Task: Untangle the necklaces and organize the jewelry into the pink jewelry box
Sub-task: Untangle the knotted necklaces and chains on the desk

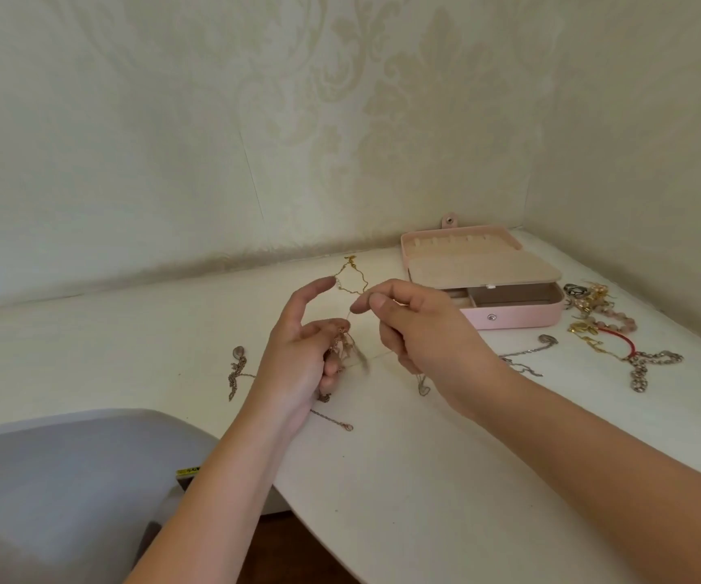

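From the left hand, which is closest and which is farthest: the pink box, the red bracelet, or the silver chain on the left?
1. Silver chain, just left of the left hand.
2. Pink jewelry box, back right.
3. Red bracelet, far right.

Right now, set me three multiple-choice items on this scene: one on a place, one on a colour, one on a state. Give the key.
1. Where are the tangled necklaces?
A on the floor; B in the left hand; C on a wall hook.
2. What colour is the cord bracelet lying to the right of the pink jewelry box?
A blue; B green; C red.
3. The pink jewelry box is:
A open; B shut and snapped; C upside down.

Key:
1 B: the left hand grips them, while the right hand pinches a strand.
2 C: the cord shows red.
3 A: the lid lies back and the compartments show.
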### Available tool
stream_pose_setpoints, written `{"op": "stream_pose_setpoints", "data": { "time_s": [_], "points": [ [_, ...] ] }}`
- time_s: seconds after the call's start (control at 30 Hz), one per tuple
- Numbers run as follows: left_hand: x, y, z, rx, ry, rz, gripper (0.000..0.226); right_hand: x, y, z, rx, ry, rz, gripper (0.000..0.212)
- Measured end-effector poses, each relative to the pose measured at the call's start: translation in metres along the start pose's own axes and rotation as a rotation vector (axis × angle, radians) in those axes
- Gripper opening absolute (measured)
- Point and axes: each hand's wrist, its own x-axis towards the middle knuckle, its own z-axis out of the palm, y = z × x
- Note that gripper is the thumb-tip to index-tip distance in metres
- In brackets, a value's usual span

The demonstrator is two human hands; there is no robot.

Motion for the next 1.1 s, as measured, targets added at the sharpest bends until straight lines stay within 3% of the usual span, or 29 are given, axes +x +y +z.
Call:
{"op": "stream_pose_setpoints", "data": {
  "time_s": [0.1,0.17,0.33,0.47,0.67,0.77,0.93,1.0,1.1],
  "points": [
    [-0.001,0.003,-0.003,-0.053,-0.129,-0.038,0.069,-0.001,-0.004,-0.005,0.202,-0.12,0.105,0.027],
    [-0.002,0.004,-0.003,-0.063,-0.17,-0.048,0.065,-0.001,-0.007,-0.011,0.274,-0.177,0.142,0.028],
    [-0.003,0.002,-0.001,-0.076,-0.08,-0.059,0.036,-0.001,-0.014,-0.025,0.353,-0.246,0.184,0.03],
    [-0.002,0.0,-0.002,-0.052,-0.05,-0.034,0.036,-0.002,-0.019,-0.03,0.384,-0.278,0.188,0.033],
    [-0.009,0.002,0.002,0.103,-0.266,0.051,0.023,-0.003,-0.027,-0.043,0.371,-0.314,0.143,0.034],
    [-0.012,0.006,0.001,0.056,-0.393,0.051,0.022,-0.004,-0.031,-0.05,0.371,-0.333,0.148,0.034],
    [-0.012,0.009,0.0,-0.035,-0.38,0.008,0.011,-0.006,-0.033,-0.051,0.285,-0.32,0.11,0.033],
    [-0.011,0.008,0.0,-0.054,-0.36,0.011,0.004,-0.006,-0.032,-0.05,0.116,-0.247,0.051,0.032],
    [-0.009,0.005,-0.001,-0.013,-0.336,0.072,0.011,-0.005,-0.03,-0.045,-0.129,-0.133,-0.053,0.038]
  ]
}}
